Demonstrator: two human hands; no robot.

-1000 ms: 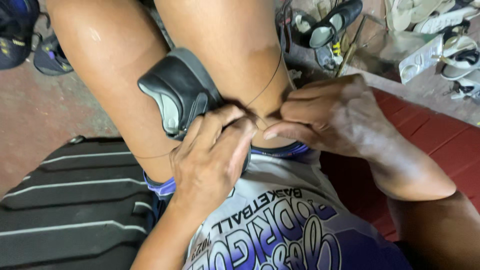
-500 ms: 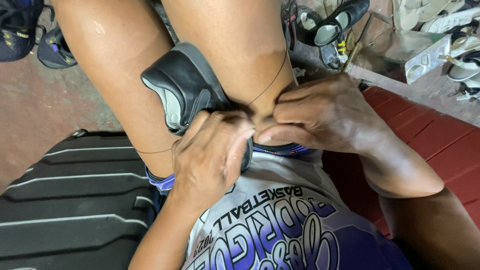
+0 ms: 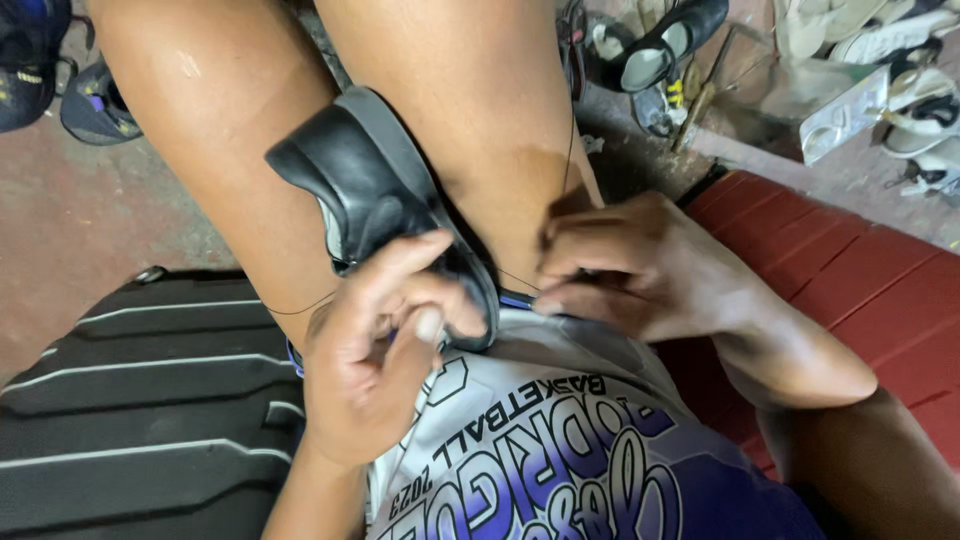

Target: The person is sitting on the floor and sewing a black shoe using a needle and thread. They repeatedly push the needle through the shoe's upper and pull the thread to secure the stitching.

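The black leather shoe (image 3: pixel 385 205) with its grey inner lining is wedged sideways between my bare thighs, toe end up toward my knees and the heel end down near my lap. My left hand (image 3: pixel 375 355) is curled around its lower edge: the fingers wrap over the dark rim and the thumb presses in from below, so the hand is closed on the shoe. My right hand (image 3: pixel 650 275) sits just beside it, against the inside of my right thigh, with thumb and forefinger pressed together in a pinch. A thin dark thread (image 3: pixel 572 150) runs up from that pinch along my thigh; whether a needle is also between the fingertips I cannot tell. Another stretch of thread crosses my left thigh below the shoe.

Under my hands lies my white and purple printed jersey (image 3: pixel 560 450). To my left is a black ribbed rubber mat (image 3: pixel 130 400) with pale stripes, and to my right a red tiled ledge (image 3: pixel 870 300). On the concrete floor (image 3: pixel 80 215) beyond my knees are scattered shoes, among them a black flat shoe (image 3: pixel 665 45) and some pale sandals (image 3: pixel 880 80), well apart from my hands.
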